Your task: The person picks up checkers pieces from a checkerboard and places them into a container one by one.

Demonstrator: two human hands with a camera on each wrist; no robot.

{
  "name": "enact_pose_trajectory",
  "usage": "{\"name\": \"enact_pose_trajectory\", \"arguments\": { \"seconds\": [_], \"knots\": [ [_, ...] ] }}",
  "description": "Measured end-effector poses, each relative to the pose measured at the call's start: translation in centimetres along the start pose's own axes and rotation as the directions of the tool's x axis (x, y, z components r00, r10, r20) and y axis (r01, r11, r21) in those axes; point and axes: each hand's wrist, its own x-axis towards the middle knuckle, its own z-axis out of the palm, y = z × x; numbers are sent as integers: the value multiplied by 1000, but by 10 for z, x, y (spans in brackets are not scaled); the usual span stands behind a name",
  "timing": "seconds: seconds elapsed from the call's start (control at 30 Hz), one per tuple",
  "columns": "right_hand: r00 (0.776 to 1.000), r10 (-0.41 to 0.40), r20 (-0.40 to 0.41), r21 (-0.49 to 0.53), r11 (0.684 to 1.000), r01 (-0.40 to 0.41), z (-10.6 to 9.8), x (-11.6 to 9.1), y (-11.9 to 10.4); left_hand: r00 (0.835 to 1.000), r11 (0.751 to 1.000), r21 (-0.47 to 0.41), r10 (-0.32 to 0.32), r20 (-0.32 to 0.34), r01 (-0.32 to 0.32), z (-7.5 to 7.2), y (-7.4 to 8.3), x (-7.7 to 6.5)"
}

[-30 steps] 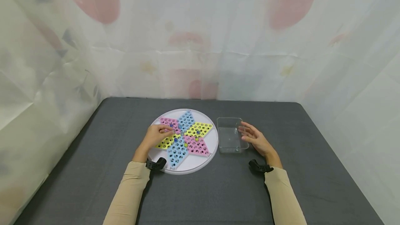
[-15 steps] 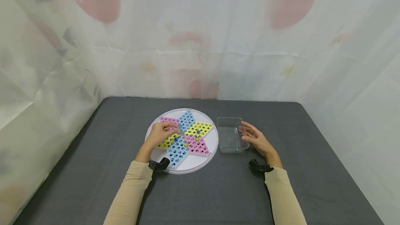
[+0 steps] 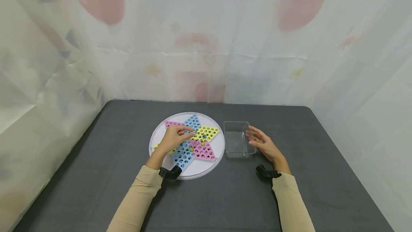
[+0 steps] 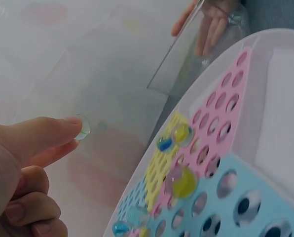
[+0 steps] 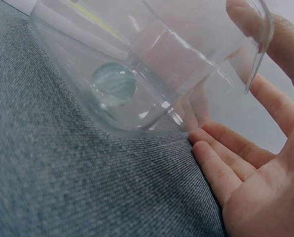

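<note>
My left hand (image 3: 176,137) is over the Chinese checkers board (image 3: 206,167), pinching a clear marble (image 4: 84,127) between thumb and index finger. The other fingers curl under. Several marbles sit in the star's holes, among them a yellow marble (image 4: 184,182) on the pink section and a blue marble (image 4: 164,143) farther back. To the right of the board stands a clear plastic container (image 3: 236,144). My right hand (image 3: 266,146) holds its right wall, thumb over the rim and fingers along the outside. A greenish clear marble (image 5: 113,83) lies inside the container, near a corner.
The board and container stand close together on a dark grey cloth-covered table (image 3: 219,203). A printed white curtain (image 3: 206,38) encloses the back and sides of the table.
My left hand has moved right, from the board's left side to above its centre, with the marble now showing at its fingertips. The right hand and container have stayed in place.
</note>
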Motion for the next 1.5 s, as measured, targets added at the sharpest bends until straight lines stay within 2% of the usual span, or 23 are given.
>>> {"name": "enact_pose_trajectory", "arguments": {
  "seconds": [0.23,0.63,1.07,1.27,1.5],
  "knots": [
    [1000,-12,5,14,1000,12,-1,1,0,1000,1000,-20,3,15,-2,9,13,2],
    [1000,-12,6,17,1000,12,-1,3,1,995,996,-52,69,66,-66,28,19,2],
    [1000,-10,4,7,1000,10,-3,1,0,993,994,-98,53,104,-43,52,34,2],
    [1000,4,3,9,1000,-4,-2,2,0,991,994,-67,90,99,-84,61,38,5],
    [1000,9,8,5,1000,-9,-1,1,-2,990,994,-72,94,108,-86,68,43,5]
  ]
}}
